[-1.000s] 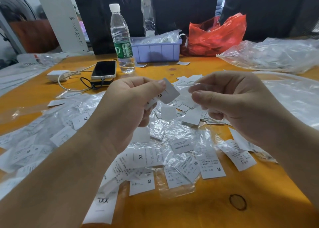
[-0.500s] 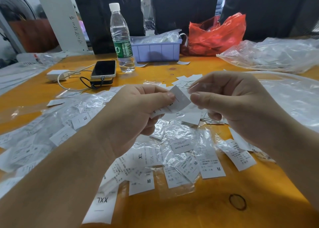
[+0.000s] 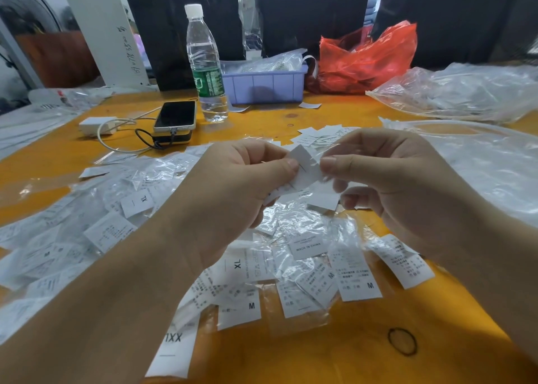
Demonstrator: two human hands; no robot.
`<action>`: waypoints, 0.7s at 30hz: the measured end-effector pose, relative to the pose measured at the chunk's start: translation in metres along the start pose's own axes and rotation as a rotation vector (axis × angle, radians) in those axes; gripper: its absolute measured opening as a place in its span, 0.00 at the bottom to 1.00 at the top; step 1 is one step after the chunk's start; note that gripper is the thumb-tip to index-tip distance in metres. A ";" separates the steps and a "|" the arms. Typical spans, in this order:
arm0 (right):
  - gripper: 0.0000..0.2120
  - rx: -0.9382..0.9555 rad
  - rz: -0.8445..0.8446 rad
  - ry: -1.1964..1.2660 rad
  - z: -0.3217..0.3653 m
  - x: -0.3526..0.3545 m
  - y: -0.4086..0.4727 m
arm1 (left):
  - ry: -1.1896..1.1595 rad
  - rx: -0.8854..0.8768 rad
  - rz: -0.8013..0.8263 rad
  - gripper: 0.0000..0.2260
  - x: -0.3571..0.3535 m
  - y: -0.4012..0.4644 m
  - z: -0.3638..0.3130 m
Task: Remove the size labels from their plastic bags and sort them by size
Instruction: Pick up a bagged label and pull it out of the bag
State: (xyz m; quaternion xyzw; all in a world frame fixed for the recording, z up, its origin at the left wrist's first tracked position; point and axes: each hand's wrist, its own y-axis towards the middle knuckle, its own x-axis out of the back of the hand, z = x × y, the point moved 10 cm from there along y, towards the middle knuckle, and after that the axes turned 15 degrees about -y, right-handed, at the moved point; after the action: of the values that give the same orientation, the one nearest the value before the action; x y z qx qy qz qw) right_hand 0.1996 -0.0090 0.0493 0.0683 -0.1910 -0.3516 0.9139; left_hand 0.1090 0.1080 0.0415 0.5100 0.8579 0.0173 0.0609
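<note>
Above the worktop's [image 3: 291, 354] middle, left hand [image 3: 233, 185] and right hand [image 3: 387, 180] both pinch one white label [image 3: 304, 169].

Even bright light, plastic glare, wide-angle edge bending, mostly sharp

Left hand [image 3: 233, 191], right hand [image 3: 387, 185]: pinching grips, thumbs nearly touching.

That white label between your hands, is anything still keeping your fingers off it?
It looks that way: a thin clear plastic bag seems to wrap the white label. The left hand and right hand both pinch it; nothing else is between.
</note>
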 end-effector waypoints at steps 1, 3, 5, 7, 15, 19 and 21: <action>0.05 -0.009 -0.010 0.019 -0.001 0.001 0.000 | 0.005 -0.007 0.003 0.05 -0.001 0.000 0.000; 0.08 -0.022 -0.040 0.057 -0.003 0.003 0.001 | 0.035 -0.036 0.008 0.04 -0.002 -0.001 -0.002; 0.07 -0.023 -0.066 0.088 -0.003 0.005 0.001 | 0.107 -0.079 0.011 0.04 -0.003 -0.002 -0.005; 0.04 -0.017 -0.076 0.093 -0.002 0.006 0.000 | 0.177 -0.113 0.008 0.05 -0.005 -0.003 -0.007; 0.11 0.029 -0.066 0.025 0.006 0.005 -0.003 | 0.259 -0.070 -0.001 0.12 -0.005 -0.003 -0.004; 0.12 0.040 -0.059 0.008 0.008 0.004 -0.004 | 0.266 -0.038 0.010 0.10 -0.006 -0.004 -0.003; 0.12 0.032 -0.057 0.010 0.007 0.003 -0.004 | 0.283 -0.036 0.017 0.09 -0.006 -0.005 -0.004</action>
State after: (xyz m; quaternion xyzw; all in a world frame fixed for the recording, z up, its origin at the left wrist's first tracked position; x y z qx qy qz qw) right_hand 0.1965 -0.0143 0.0557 0.0900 -0.1899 -0.3739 0.9034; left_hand 0.1074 0.1005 0.0452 0.5086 0.8530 0.1048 -0.0518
